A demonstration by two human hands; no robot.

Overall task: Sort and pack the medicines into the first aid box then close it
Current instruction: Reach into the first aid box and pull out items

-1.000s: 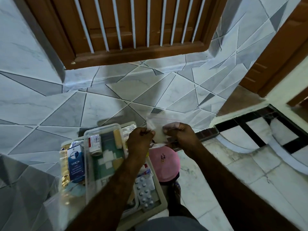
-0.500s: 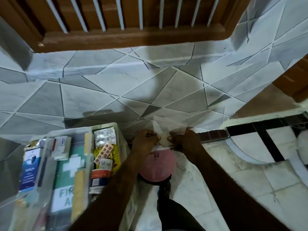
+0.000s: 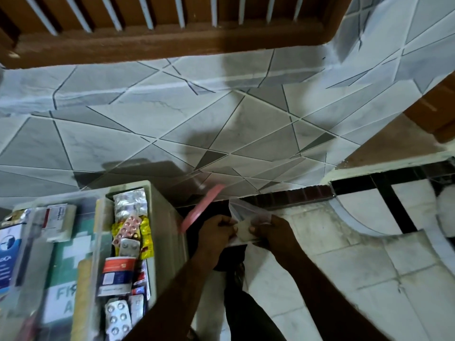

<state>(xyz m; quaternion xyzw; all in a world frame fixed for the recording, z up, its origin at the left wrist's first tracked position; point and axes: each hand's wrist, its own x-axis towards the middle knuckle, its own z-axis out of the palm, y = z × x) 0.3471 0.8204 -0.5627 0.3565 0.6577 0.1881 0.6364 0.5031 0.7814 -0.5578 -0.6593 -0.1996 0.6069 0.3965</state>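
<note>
The open first aid box point(image 3: 153, 219) stands at the lower left. It holds silver blister packs point(image 3: 130, 205), a pink blister strip point(image 3: 129, 229), yellow strips point(image 3: 146, 238) and a red-and-blue carton point(image 3: 117, 272). Its clear lid point(image 3: 73, 254), with a green cross label, lies open to the left. Right of the box, my left hand point(image 3: 214, 233) and my right hand point(image 3: 270, 233) both pinch a small clear zip bag point(image 3: 243, 210). A pale scrap point(image 3: 243, 231) shows between my fingers.
Below my hands is a dark bin point(image 3: 229, 257) with its pink lid point(image 3: 199, 210) tilted up. A blue carton point(image 3: 7, 254) and a white carton point(image 3: 57, 220) lie by the clear lid. A tiled wall rises behind; the marble floor spreads right.
The view has tipped down and left. The bin's pink lid, flat before, now stands tilted open. My hands with the bag have come lower, over the bin.
</note>
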